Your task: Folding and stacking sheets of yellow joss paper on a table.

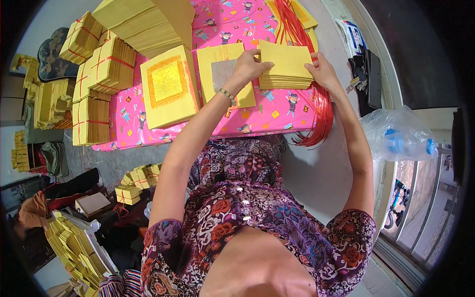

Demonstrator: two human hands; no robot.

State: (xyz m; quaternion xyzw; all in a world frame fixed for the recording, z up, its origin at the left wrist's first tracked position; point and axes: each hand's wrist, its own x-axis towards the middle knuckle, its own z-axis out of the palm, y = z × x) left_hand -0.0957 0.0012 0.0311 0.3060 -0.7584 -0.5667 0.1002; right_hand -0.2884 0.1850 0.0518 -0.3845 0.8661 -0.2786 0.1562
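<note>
On the pink patterned table cover, a stack of folded yellow paper (287,62) sits between my two hands. My left hand (250,65) is closed on its left edge, thumb across the top. At the stack's right edge, my right hand (322,72) grips with fingers bent round the side. Partly under my left wrist lies a yellow sheet with a silver square (222,72). Farther left stands a pile of yellow paper with a gold square (168,83) on top. Long red strands (324,111) hang over the table's right end, beside and behind my right hand.
Yellow paper bundles tied with red strands (114,64) are piled at the table's left end. A tall yellow paper stack (148,24) rises at the back. More bundles (131,190) and a box of yellow paper (76,247) lie lower left. A clear plastic bag (401,133) hangs right.
</note>
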